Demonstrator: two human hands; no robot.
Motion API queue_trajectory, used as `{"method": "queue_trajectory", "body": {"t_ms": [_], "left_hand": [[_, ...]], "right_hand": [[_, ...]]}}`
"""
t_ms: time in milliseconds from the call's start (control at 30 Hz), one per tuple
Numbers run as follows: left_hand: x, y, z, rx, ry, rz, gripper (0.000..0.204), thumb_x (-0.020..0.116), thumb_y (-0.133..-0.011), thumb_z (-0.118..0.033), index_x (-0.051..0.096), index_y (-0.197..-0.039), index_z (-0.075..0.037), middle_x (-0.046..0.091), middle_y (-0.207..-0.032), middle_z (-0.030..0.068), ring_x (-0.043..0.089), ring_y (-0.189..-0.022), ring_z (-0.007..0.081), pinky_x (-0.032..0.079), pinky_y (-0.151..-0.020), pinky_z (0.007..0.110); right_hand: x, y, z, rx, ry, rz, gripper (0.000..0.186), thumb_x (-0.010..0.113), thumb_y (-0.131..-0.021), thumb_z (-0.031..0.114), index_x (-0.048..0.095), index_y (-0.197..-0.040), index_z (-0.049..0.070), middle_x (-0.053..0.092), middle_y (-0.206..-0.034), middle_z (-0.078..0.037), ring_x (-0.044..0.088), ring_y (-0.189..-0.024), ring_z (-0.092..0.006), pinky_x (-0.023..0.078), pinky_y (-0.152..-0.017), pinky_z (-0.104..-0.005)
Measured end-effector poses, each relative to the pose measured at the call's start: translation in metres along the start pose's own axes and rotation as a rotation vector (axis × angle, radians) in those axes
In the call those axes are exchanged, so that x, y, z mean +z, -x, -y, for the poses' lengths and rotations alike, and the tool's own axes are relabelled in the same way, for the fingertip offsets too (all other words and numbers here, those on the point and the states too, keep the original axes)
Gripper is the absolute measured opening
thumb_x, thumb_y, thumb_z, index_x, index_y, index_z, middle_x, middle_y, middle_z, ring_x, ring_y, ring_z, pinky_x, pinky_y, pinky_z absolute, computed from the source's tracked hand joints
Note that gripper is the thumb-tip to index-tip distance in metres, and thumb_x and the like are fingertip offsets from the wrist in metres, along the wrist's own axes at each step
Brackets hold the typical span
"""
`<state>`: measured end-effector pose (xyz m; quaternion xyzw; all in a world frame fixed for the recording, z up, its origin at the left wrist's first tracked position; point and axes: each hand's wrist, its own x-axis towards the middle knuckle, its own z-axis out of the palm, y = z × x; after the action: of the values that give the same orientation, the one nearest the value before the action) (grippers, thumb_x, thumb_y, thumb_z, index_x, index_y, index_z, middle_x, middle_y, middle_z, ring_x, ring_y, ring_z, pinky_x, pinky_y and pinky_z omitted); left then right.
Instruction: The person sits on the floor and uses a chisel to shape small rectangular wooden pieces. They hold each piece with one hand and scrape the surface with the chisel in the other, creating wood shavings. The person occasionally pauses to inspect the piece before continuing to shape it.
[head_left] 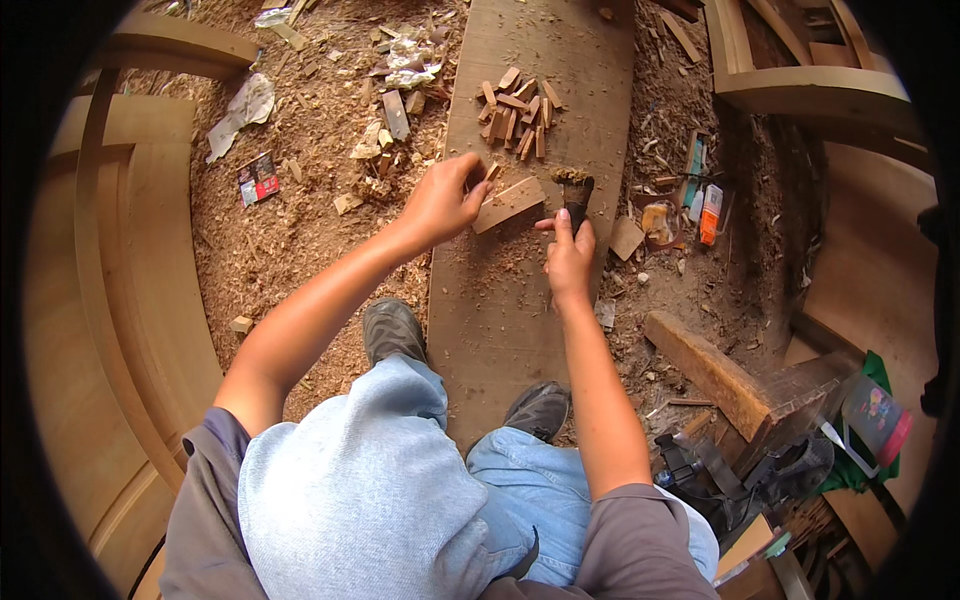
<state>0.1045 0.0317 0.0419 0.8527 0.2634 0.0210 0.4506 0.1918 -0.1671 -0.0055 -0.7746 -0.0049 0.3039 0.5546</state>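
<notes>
My left hand (440,203) is closed in a pinch on a small wooden peg (492,172). It is just at the left end of a pale wooden block (512,203), which lies on a long plank (500,340). My right hand (570,258) grips a dark, broad-bladed tool (575,200), with its wide end pointing away from me to the right of the block. I cannot make out the tool's exact kind. Farther up the plank is a loose pile of small wooden pegs (520,112). Fine chips are scattered around the block.
My shoes (393,330) are at the plank's near end. Wood shavings (320,200) cover the ground. Panelled wooden doors (160,230) stand at the left. A thick timber (710,370), an orange-and-white box (711,214) and a clear tub with a pink rim (875,420) are on the right.
</notes>
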Motion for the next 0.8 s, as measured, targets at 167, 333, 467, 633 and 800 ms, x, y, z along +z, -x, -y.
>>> {"method": "queue_trajectory", "body": {"t_ms": [167, 333, 467, 633, 800], "left_hand": [[-0.004, -0.047, 0.0, 0.019, -0.022, -0.023, 0.022, 0.069, -0.092, -0.016, 0.066, -0.102, 0.003, 0.071, -0.09, 0.0161, 0.068, -0.081, 0.0244, 0.053, -0.073, 0.037], [-0.001, -0.066, 0.006, 0.083, -0.117, -0.089, 0.025, 0.07, -0.089, -0.015, 0.064, -0.11, -0.002, 0.07, -0.095, 0.0155, 0.068, -0.089, 0.0277, 0.053, -0.079, 0.039], [-0.003, -0.061, 0.017, 0.167, -0.326, -0.189, 0.036, 0.072, -0.086, -0.014, 0.061, -0.12, -0.008, 0.065, -0.105, 0.0139, 0.063, -0.102, 0.0294, 0.051, -0.087, 0.042], [-0.002, -0.06, 0.026, 0.285, -0.443, -0.15, 0.046, 0.075, -0.083, -0.013, 0.061, -0.127, -0.013, 0.059, -0.108, 0.0116, 0.057, -0.106, 0.0294, 0.05, -0.091, 0.041], [-0.004, -0.063, 0.032, 0.306, -0.509, -0.129, 0.052, 0.077, -0.081, -0.013, 0.059, -0.13, -0.014, 0.057, -0.111, 0.0113, 0.055, -0.11, 0.0294, 0.049, -0.092, 0.041]], "right_hand": [[-0.002, -0.002, -0.007, -0.031, 0.022, 0.02, 0.03, 0.051, -0.105, 0.037, 0.047, -0.098, 0.008, 0.067, -0.089, -0.005, 0.036, -0.046, -0.0032, 0.032, -0.041, -0.0231], [-0.006, -0.003, -0.012, -0.01, 0.041, -0.031, 0.031, 0.05, -0.105, 0.037, 0.049, -0.095, 0.008, 0.061, -0.08, -0.002, 0.036, -0.046, -0.0035, 0.032, -0.042, -0.0237], [-0.012, 0.001, -0.003, 0.046, 0.108, -0.016, 0.031, 0.051, -0.105, 0.036, 0.054, -0.093, 0.007, 0.052, -0.069, 0.001, 0.037, -0.048, -0.0044, 0.032, -0.042, -0.0245], [-0.006, -0.002, 0.008, 0.024, 0.083, -0.001, 0.034, 0.056, -0.102, 0.034, 0.061, -0.097, 0.001, 0.063, -0.092, -0.009, 0.059, -0.084, -0.0234, 0.046, -0.08, -0.0371], [0.022, -0.013, 0.01, -0.125, 0.116, -0.109, 0.037, 0.057, -0.1, 0.035, 0.059, -0.104, -0.003, 0.064, -0.087, -0.011, 0.061, -0.081, -0.0263, 0.047, -0.078, -0.0393]]}}
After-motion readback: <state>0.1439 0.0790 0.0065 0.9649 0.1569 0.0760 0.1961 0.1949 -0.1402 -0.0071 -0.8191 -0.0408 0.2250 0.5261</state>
